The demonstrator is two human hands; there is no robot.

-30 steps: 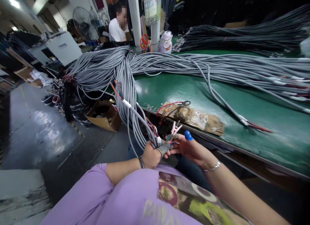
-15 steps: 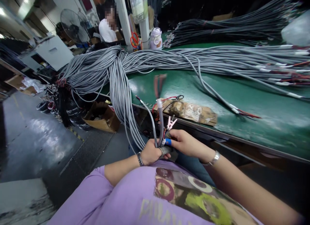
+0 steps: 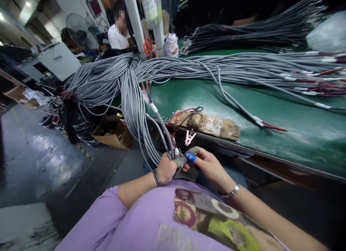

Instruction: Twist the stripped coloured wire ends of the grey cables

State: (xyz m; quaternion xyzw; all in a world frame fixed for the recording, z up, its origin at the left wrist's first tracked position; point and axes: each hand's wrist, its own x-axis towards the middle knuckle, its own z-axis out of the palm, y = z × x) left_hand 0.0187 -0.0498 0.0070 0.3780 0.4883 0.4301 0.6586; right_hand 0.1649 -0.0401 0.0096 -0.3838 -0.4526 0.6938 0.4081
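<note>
My left hand point(image 3: 167, 168) is closed around several grey cables point(image 3: 159, 118), whose ends stand up with white sleeves and coloured wires. Its thumb appears wrapped in grey tape or cloth. My right hand point(image 3: 207, 164) is close beside it, fingers pinched near the cable ends; a blue wrap point(image 3: 190, 157) covers one fingertip, and another has a greyish wrap. What those fingers hold, if anything, is hidden. Just beyond the hands, a pink clip point(image 3: 190, 137) hangs at the table edge beside a taped cardboard strip point(image 3: 213, 124) with red and black wires.
A long bundle of grey cables point(image 3: 183, 67) lies across the green table point(image 3: 273, 110) and droops over its left end. Black cables point(image 3: 243, 36) lie behind. A cardboard box point(image 3: 113, 132) stands on the floor at left. A person in white point(image 3: 117, 37) is in the background.
The held cable ends have tilted left, and the thick one is now over the drooping bundle. My right hand has shifted slightly down and right, away from the pink clip.
</note>
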